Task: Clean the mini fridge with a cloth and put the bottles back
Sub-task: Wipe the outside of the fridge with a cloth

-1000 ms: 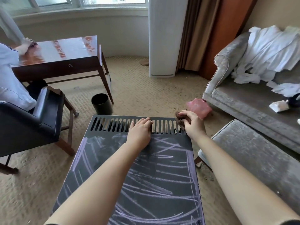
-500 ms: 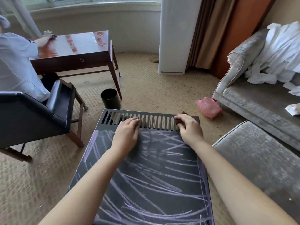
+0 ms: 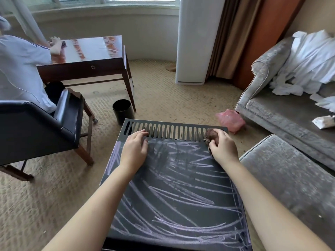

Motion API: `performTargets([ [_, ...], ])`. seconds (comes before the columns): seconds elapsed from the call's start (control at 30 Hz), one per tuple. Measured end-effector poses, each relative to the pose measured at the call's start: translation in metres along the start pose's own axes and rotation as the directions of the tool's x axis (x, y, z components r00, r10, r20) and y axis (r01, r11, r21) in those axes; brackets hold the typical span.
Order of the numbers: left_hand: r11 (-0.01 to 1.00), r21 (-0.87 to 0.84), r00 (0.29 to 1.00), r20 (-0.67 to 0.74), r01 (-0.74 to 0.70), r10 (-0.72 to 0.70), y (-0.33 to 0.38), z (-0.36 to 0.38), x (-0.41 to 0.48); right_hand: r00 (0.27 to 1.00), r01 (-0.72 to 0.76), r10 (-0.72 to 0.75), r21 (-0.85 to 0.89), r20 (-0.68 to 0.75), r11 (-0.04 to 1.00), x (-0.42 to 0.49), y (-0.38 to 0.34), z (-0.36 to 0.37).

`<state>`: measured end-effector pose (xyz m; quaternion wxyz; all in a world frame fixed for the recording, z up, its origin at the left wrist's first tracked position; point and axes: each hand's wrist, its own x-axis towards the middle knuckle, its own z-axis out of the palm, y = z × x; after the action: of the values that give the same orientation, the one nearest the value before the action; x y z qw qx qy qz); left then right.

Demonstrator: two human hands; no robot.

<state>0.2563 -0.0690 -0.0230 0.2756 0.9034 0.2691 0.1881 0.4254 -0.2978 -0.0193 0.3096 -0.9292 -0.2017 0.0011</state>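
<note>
Mini fridge [image 3: 177, 192] top, chalk-streaked: left hand [image 3: 135, 148] flat, steadying it, right hand [image 3: 222, 146] gripping what looks like a brown cloth [image 3: 211, 134] at the far-right vents.

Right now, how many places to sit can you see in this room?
3. A black armchair at left, with a person seated; a grey sofa at right, holding white linen; a grey footstool beside the mini fridge. More may be out of view.
</note>
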Motion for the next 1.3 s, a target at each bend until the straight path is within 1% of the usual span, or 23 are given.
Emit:
performTargets([
  [0.07, 1.0, 0.002, 1.0, 0.002, 0.001, -0.001, -0.007, -0.004, -0.004, 0.999, -0.042, 0.043, 0.06, -0.02, 0.997, -0.008, -0.018, 0.011],
  [0.1, 1.0, 0.008, 1.0, 0.0, 0.002, -0.002, -0.011, -0.007, -0.005, 0.999, -0.04, 0.041, 0.083, -0.014, 0.996, -0.011, -0.029, 0.018],
  [0.13, 1.0, 0.014, 1.0, 0.0, 0.005, -0.005, -0.015, -0.009, -0.006, 1.0, -0.013, 0.013, 0.104, 0.003, 0.995, -0.014, -0.041, 0.025],
  [0.2, 1.0, 0.024, 1.0, 0.001, 0.015, -0.015, -0.022, -0.014, -0.007, 0.992, 0.093, -0.102, 0.119, 0.071, 0.989, -0.018, -0.062, 0.038],
  [0.27, 1.0, 0.023, 1.0, 0.006, 0.019, -0.02, -0.026, -0.018, -0.008, 0.964, 0.202, -0.214, 0.088, 0.156, 0.975, -0.02, -0.068, 0.042],
  [0.3, 1.0, 0.022, 1.0, 0.008, 0.013, -0.014, -0.028, -0.02, -0.008, 0.953, 0.235, -0.242, 0.057, 0.18, 0.97, -0.019, -0.065, 0.04],
  [0.33, 1.0, 0.021, 1.0, 0.008, 0.005, -0.005, -0.03, -0.023, -0.008, 0.953, 0.251, -0.25, 0.02, 0.173, 0.968, -0.018, -0.057, 0.035],
  [0.4, 1.0, 0.028, 1.0, 0.005, -0.008, 0.008, -0.037, -0.029, -0.009, 0.977, 0.208, -0.206, -0.048, 0.057, 0.977, -0.016, -0.032, 0.021],
  [0.5, 0.999, 0.038, 1.0, -0.008, 0.006, -0.006, -0.049, -0.04, -0.012, 0.987, 0.026, -0.033, -0.045, -0.16, 0.999, -0.021, 0.007, 0.0],
  [0.57, 0.999, 0.033, 0.999, -0.004, 0.035, -0.035, -0.056, -0.044, -0.014, 0.973, -0.072, 0.074, 0.017, -0.217, 0.997, -0.026, 0.008, 0.0],
  [0.63, 0.998, 0.017, 0.998, 0.003, 0.066, -0.066, -0.062, -0.045, -0.016, 0.97, -0.095, 0.111, 0.085, -0.218, 0.992, -0.027, -0.008, 0.013],
  [0.7, 0.997, 0.007, 0.997, 0.02, 0.081, -0.081, -0.067, -0.044, -0.018, 0.984, -0.039, 0.06, 0.127, -0.166, 0.991, -0.025, -0.035, 0.036],
  [0.8, 0.997, 0.008, 0.996, 0.037, 0.075, -0.075, -0.07, -0.043, -0.019, 0.996, 0.084, -0.083, 0.142, -0.013, 0.986, -0.025, -0.086, 0.077],
  [0.9, 0.998, 0.01, 0.998, 0.031, 0.057, -0.058, -0.073, -0.046, -0.019, 0.961, 0.223, -0.243, 0.156, 0.129, 0.962, -0.029, -0.121, 0.097],
  [0.93, 0.999, 0.007, 0.998, 0.027, 0.05, -0.05, -0.075, -0.048, -0.018, 0.951, 0.239, -0.264, 0.158, 0.158, 0.958, -0.029, -0.122, 0.096],
  [0.97, 0.999, 0.002, 0.999, 0.022, 0.047, -0.048, -0.077, -0.051, -0.017, 0.952, 0.239, -0.263, 0.155, 0.156, 0.958, -0.028, -0.117, 0.091],
  [1.0, 0.999, -0.004, 0.999, 0.018, 0.05, -0.05, -0.079, -0.054, -0.016, 0.962, 0.228, -0.246, 0.145, 0.121, 0.963, -0.027, -0.108, 0.085],
  [1.07, 0.998, -0.011, 0.998, 0.007, 0.063, -0.063, -0.083, -0.059, -0.019, 0.985, 0.172, -0.171, 0.114, -0.016, 0.978, -0.027, -0.08, 0.073],
  [1.13, 0.997, -0.011, 0.997, 0.006, 0.081, -0.081, -0.088, -0.062, -0.023, 0.986, 0.092, -0.077, 0.099, -0.149, 0.991, -0.027, -0.056, 0.066],
  [1.17, 0.996, -0.014, 0.996, 0.011, 0.093, -0.093, -0.09, -0.063, -0.026, 0.982, 0.053, -0.032, 0.106, -0.187, 0.993, -0.028, -0.052, 0.066],
  [1.23, 0.993, -0.03, 0.993, 0.028, 0.113, -0.112, -0.093, -0.063, -0.031, 0.978, -0.031, 0.061, 0.149, -0.198, 0.988, -0.028, -0.065, 0.075],
  [1.27, 0.991, -0.045, 0.992, 0.036, 0.122, -0.121, -0.093, -0.063, -0.032, 0.981, -0.051, 0.079, 0.158, -0.177, 0.986, -0.029, -0.079, 0.082],
  [1.3, 0.989, -0.062, 0.991, 0.046, 0.132, -0.129, -0.094, -0.063, -0.034, 0.987, -0.04, 0.063, 0.151, -0.147, 0.988, -0.031, -0.096, 0.091],
])
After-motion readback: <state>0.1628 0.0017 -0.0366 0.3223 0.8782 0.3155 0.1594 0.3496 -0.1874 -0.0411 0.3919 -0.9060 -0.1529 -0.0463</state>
